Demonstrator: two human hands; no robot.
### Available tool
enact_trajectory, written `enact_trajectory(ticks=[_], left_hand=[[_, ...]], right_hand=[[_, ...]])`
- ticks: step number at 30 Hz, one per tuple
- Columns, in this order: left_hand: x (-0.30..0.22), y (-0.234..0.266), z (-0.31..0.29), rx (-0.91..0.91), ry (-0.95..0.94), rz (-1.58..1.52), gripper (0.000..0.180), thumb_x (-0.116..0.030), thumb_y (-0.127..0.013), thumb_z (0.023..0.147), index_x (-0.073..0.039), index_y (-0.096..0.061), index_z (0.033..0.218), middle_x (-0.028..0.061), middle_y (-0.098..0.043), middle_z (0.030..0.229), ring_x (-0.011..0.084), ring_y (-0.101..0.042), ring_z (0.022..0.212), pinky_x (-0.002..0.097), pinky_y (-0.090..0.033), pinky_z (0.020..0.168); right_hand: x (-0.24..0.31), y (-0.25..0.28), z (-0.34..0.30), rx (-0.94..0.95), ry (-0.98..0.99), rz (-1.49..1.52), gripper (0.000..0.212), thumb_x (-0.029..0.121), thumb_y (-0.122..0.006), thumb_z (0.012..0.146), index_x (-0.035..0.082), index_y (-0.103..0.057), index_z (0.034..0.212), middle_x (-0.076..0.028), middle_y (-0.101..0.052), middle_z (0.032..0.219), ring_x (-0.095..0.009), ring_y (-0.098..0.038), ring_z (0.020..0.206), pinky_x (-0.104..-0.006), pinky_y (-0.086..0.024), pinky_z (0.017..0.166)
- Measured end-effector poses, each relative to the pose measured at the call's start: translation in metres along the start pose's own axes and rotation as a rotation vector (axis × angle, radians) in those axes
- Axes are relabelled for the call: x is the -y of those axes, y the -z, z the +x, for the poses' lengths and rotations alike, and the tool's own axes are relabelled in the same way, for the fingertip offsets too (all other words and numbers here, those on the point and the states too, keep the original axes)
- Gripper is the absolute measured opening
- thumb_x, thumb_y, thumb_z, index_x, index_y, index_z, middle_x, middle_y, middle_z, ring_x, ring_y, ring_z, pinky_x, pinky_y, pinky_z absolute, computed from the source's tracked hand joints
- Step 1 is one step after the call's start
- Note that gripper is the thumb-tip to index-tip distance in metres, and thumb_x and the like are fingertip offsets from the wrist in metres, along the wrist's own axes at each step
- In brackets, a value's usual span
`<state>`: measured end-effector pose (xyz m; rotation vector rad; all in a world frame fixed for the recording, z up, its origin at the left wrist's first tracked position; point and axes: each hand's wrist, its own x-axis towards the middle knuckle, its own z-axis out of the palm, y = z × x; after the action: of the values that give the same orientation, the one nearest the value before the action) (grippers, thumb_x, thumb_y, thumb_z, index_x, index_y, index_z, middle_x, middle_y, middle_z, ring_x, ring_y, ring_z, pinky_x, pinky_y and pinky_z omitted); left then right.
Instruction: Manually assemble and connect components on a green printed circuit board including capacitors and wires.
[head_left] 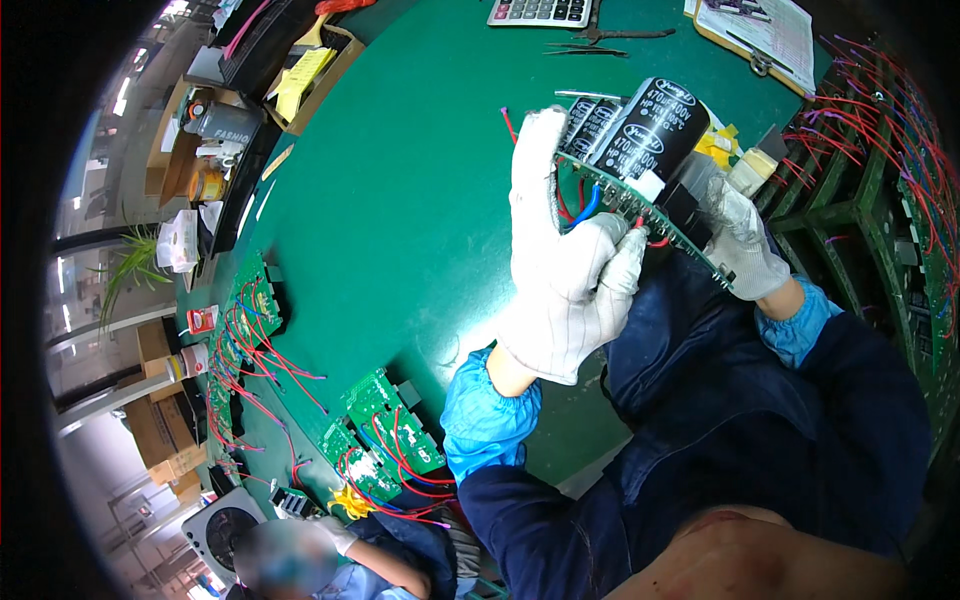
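Up off the table, a green circuit board (690,243) is tilted edge-on between my hands, its soldered side toward my left palm. Large black cylindrical capacitors (655,125) stand on its far side. My left hand (570,270), in a white glove, has its index finger stretched along the board's left end. Its other fingers are curled in against the underside, their tips at a short red wire (640,222). A blue wire (587,208) loops beside them. My gloved right hand (742,240) grips the board's right part; some of its fingers are hidden behind components.
More wired boards (385,430) lie at the left on the green table (400,200). A dark green rack (850,215) with red-wired boards stands right. A calculator (540,10), pliers (625,35) and clipboard (765,45) lie at the far edge. Another person's gloved hand (335,535) is lower left.
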<state>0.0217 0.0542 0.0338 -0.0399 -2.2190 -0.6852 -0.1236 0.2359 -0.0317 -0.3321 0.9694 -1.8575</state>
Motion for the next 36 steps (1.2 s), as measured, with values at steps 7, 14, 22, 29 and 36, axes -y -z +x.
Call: enact_trajectory(ticks=[7, 14, 22, 29, 36], left_hand=[[-0.008, 0.001, -0.002, 0.01, 0.082, -0.143, 0.018, -0.006, -0.072, 0.072, 0.001, -0.056, 0.065, 0.0342, -0.033, 0.14, 0.0515, -0.035, 0.131, 0.0562, -0.03, 0.108], [-0.008, -0.001, -0.003, -0.016, 0.111, -0.116, 0.015, -0.007, -0.071, 0.071, 0.001, -0.058, 0.07, 0.0345, -0.035, 0.138, 0.0488, -0.042, 0.126, 0.053, -0.039, 0.102], [-0.006, 0.001, -0.002, 0.0, 0.074, -0.066, 0.019, -0.013, -0.072, 0.074, 0.002, -0.06, 0.074, 0.0352, -0.037, 0.137, 0.0476, -0.047, 0.125, 0.0505, -0.043, 0.101], [0.004, -0.011, -0.04, 0.062, 0.267, -0.132, 0.018, 0.0, -0.067, 0.077, -0.007, -0.062, 0.093, 0.024, -0.056, 0.123, 0.0402, -0.057, 0.109, 0.0523, -0.04, 0.099], [0.014, -0.019, -0.062, 0.215, -0.066, 0.272, 0.02, -0.018, -0.068, 0.083, -0.01, -0.068, 0.101, 0.0065, -0.068, 0.089, 0.0278, -0.065, 0.088, 0.0381, -0.052, 0.077]], right_hand=[[-0.005, 0.007, 0.004, 0.116, 0.339, -0.691, 0.048, 0.011, -0.06, 0.092, 0.009, -0.047, 0.138, 0.001, -0.054, 0.126, -0.006, -0.051, 0.116, -0.0276, -0.047, 0.096], [-0.013, -0.015, 0.004, 0.078, 0.358, -0.404, 0.05, 0.034, -0.064, 0.092, 0.017, -0.049, 0.136, 0.005, -0.054, 0.127, -0.005, -0.053, 0.116, -0.0261, -0.051, 0.088], [-0.014, -0.001, 0.004, 0.091, 0.266, -0.257, 0.056, 0.027, -0.068, 0.09, 0.01, -0.045, 0.138, 0.005, -0.056, 0.121, -0.006, -0.052, 0.118, -0.0273, -0.052, 0.089], [0.025, -0.016, -0.004, 0.083, 0.336, -0.403, 0.077, 0.024, -0.078, 0.081, 0.002, -0.037, 0.142, -0.008, -0.06, 0.118, -0.018, -0.065, 0.096, -0.0318, -0.053, 0.086], [0.055, -0.059, -0.002, 0.141, 0.986, -1.587, 0.066, 0.033, -0.08, 0.061, 0.002, -0.064, 0.117, -0.016, -0.068, 0.09, -0.033, -0.067, 0.078, -0.0362, -0.052, 0.068]])
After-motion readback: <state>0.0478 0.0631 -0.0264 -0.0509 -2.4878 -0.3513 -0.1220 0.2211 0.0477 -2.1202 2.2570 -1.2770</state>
